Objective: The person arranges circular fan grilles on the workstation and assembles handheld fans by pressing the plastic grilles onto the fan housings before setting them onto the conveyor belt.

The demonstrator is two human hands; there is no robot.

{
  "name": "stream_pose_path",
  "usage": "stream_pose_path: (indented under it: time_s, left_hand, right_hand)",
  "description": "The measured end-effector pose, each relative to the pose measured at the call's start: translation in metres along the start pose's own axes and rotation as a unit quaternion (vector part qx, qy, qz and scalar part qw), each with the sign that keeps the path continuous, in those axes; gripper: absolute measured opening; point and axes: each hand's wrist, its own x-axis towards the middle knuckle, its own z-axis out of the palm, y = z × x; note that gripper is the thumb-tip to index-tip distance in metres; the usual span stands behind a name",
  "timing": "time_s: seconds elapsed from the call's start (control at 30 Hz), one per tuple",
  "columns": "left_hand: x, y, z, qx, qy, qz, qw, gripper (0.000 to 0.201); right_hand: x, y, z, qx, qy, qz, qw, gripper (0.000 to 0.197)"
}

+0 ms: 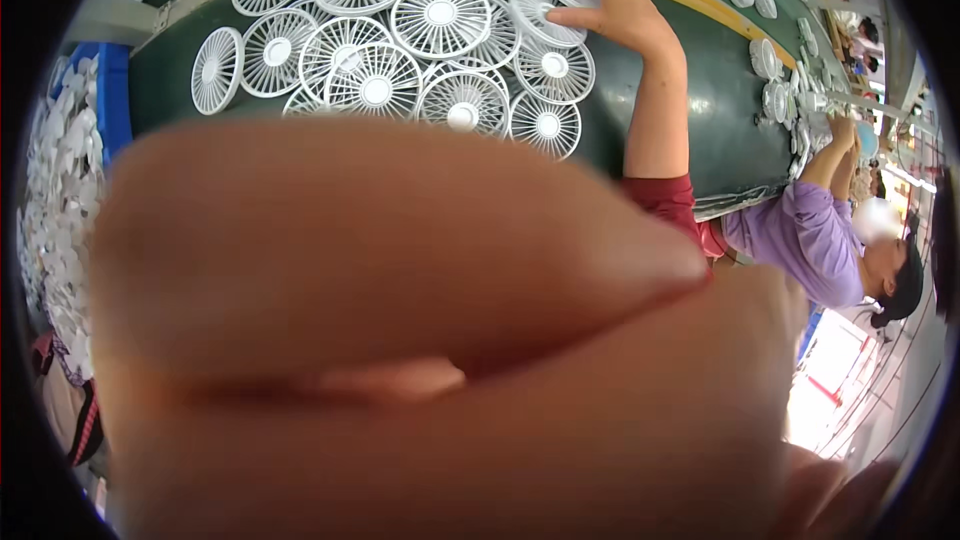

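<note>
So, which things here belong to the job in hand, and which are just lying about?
Seem part of the job:
- White disc at the right grip
- Other white spoked discs
- Dark green worktop

Apparently lying about:
- Blue container, left
- Yellow strip
- White pieces, far right
</note>
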Motion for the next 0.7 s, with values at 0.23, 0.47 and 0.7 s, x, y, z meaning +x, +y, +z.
stream_pose_path:
  time_s: [0.23,0.47,0.7]
  left_hand:
    - [0.023,-0.016,0.018,-0.021,0.006,0.092,0.995,0.020]
    - [0.044,-0.029,0.036,-0.020,0.032,0.182,0.983,0.022]
    - [0.075,-0.012,0.039,0.076,-0.020,0.035,0.996,0.024]
  right_hand:
    - [0.003,0.020,0.014,0.068,0.044,-0.009,0.997,0.045]
    - [0.019,0.011,0.009,0.415,0.118,0.104,0.896,0.028]
    - [0.110,-0.028,-0.001,0.546,0.137,0.088,0.822,0.045]
